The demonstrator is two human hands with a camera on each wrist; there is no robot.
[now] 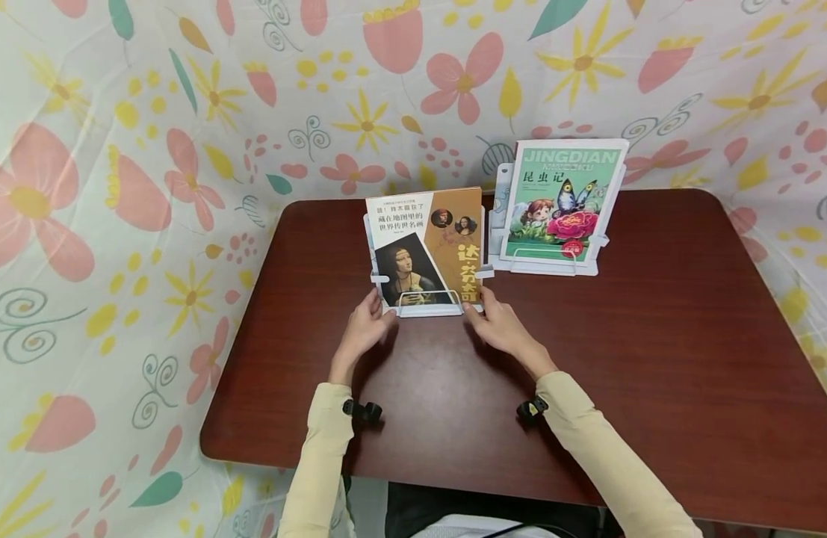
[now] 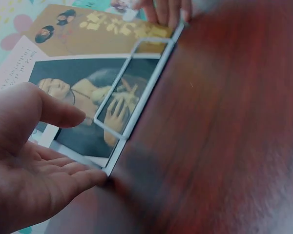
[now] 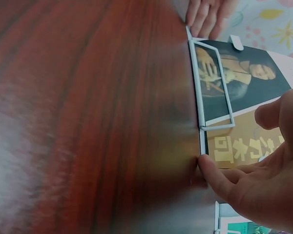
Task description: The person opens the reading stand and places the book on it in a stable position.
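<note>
A book with a brown and white cover and a portrait of a woman leans on a white book stand, behind its wire page holder. My left hand is at the stand's lower left corner, its fairly straight fingers touching the edge and its thumb raised in front of the cover. At the lower right corner, my right hand touches the stand's edge with extended fingers. Its thumb also stays apart from the cover in the right wrist view. Part of each hand's fingers is hidden behind the stand.
A second white stand holds a green book behind and to the right. Both stand on a dark red-brown table. A flower-patterned cloth hangs close behind the table and along its left side.
</note>
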